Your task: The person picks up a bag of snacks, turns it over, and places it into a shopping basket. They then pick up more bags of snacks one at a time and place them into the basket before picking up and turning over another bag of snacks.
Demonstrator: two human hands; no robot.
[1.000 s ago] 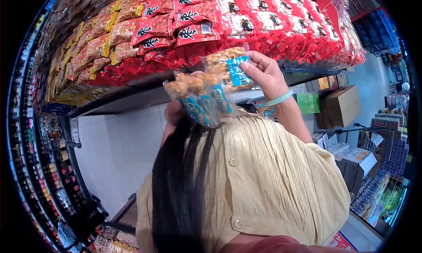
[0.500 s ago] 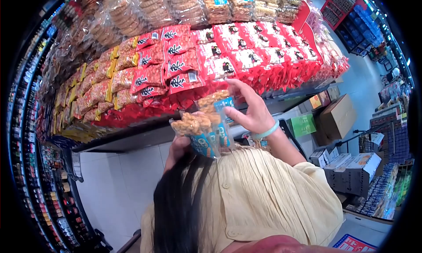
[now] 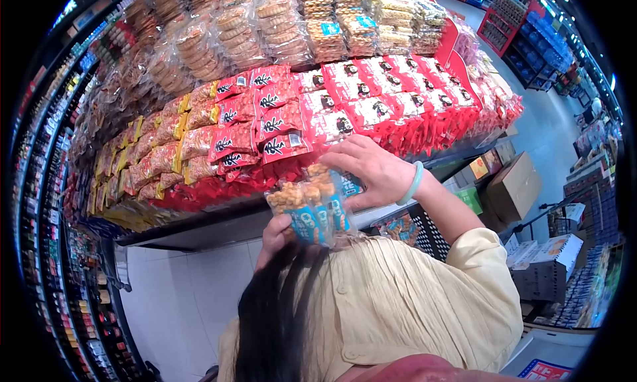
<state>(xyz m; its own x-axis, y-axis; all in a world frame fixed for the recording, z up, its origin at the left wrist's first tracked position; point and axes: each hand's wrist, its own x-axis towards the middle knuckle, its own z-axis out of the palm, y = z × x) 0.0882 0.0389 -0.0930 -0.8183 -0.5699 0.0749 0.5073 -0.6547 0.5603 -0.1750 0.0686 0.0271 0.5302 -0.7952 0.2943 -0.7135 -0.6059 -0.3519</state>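
Note:
In front of my chest, clear bags of golden fried snacks with blue labels (image 3: 306, 224) stand side by side in a bunch. My left hand (image 3: 275, 236) is closed round their lower left side, thumb on the front. From the right, my right hand (image 3: 375, 172) reaches over the bunch, fingers curled down behind its top. It grips another blue-labelled snack bag (image 3: 352, 185), partly hidden by the hand. Just beyond are red snack bags (image 3: 282, 146) on the display.
White-and-red bags (image 3: 371, 110) and yellow bags (image 3: 142, 146) fill the stand, with stacked round crackers (image 3: 235, 30) behind. A black basket (image 3: 428, 232) holding snack bags is right of my body. Cardboard boxes (image 3: 514, 189) stand farther right; shelves (image 3: 60, 236) line the left.
My right hand has moved left and down with its bag, which now lies against the bunch in my left hand. The view has shifted, showing more of the stand's back.

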